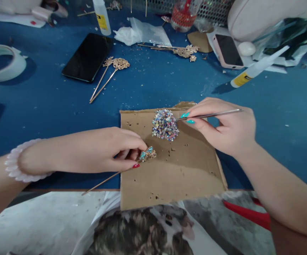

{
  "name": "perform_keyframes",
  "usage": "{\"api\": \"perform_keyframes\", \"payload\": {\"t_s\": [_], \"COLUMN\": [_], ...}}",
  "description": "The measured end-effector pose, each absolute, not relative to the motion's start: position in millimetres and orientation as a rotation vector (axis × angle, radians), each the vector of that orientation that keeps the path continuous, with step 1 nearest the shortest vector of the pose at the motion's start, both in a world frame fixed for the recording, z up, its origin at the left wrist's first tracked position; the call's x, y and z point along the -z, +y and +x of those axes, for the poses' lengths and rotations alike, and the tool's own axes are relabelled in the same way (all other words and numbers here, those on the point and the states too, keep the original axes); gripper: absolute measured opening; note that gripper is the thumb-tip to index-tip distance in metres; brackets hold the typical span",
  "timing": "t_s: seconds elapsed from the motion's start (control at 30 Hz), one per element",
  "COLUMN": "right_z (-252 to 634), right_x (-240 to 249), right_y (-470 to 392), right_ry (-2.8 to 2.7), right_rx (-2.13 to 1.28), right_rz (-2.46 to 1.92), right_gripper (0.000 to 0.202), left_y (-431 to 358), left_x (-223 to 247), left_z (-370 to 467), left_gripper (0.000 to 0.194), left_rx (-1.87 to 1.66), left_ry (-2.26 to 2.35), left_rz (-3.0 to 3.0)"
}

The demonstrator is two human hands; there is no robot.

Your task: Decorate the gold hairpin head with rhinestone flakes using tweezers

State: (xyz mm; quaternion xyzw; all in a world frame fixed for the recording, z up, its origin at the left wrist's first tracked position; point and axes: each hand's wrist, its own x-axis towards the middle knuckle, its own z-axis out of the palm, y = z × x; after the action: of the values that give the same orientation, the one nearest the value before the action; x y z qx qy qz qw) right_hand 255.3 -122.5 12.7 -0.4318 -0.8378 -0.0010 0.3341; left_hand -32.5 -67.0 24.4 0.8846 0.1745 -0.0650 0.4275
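My left hand (pixel 118 148) is closed around a gold hairpin (pixel 148 154), pinching it just behind its ornamental head, which is partly covered with turquoise pieces. The hairpin's thin stem (pixel 100 184) runs out below the hand to the lower left. My right hand (pixel 222 124) grips slim metal tweezers (pixel 217 114) like a pen. Their tip touches the right edge of a heap of small shiny multicoloured chips (pixel 165 125). Under the heap and the hairpin head lies a piece of brown cardboard (pixel 174 177), overhanging the table's near edge.
Gold hairpins (pixel 120 64) lie beside a black phone (pixel 88 58) on the blue table (pixel 153 85). More hairpins (pixel 185 52) rest farther back. A glue bottle (pixel 259 67) leans at right, another bottle (pixel 101 17) stands behind. Tape roll (pixel 17 65) sits at left, a pale phone (pixel 227 51) at back right.
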Motion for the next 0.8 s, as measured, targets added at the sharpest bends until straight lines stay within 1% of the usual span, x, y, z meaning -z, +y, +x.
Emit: {"api": "perform_keyframes", "payload": {"t_s": [0.07, 0.27, 0.5, 0.8], "right_z": [254.0, 245.8, 252.3, 258.4], "right_x": [-11.1, 0.4, -2.3, -12.9], "right_y": [-121.3, -119.0, -120.5, -123.2], "right_ry": [-2.182, -2.189, -2.214, -2.289], "right_rx": [-0.015, -0.126, -0.117, -0.117], "right_rz": [-1.138, -1.054, -1.125, -1.15], "right_gripper": [0.014, 0.011, 0.009, 0.009], "left_y": [-66.5, -64.4, -64.3, -63.5], "left_x": [-23.7, -25.0, -27.4, -26.4], "left_z": [-32.8, -33.5, -33.2, -34.8], "left_gripper": [0.014, 0.027, 0.043, 0.05], "left_rx": [0.137, 0.171, 0.193, 0.205], "left_ry": [0.427, 0.444, 0.478, 0.463], "left_rz": [2.215, 2.227, 2.21, 2.21]}}
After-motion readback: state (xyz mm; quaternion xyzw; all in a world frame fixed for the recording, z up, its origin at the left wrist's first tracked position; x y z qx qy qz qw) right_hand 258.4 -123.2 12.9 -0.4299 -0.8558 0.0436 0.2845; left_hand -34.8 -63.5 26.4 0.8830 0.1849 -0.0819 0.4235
